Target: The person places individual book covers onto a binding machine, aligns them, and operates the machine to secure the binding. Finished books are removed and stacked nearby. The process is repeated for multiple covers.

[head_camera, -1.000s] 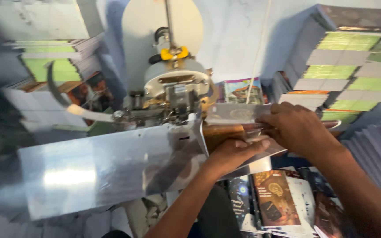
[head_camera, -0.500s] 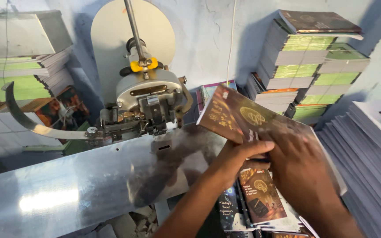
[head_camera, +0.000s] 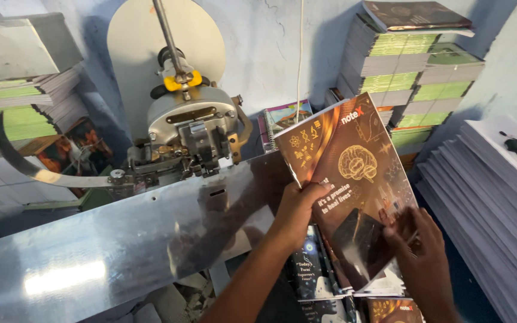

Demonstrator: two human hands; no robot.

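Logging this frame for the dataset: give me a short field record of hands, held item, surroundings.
left hand: grips the brown notebook at its left edge
right hand: on the notebook's lower right corner
notebook: lifted, tilted, cover facing the camera
below: more notebooks
left: stitching machine on a metal table
behind: notebook stacks
right: paper stack

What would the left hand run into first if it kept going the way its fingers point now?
The left hand already grips the brown notebook; straight on, up and right past it, probably the spiral-bound book against the wall, though depth is unclear.
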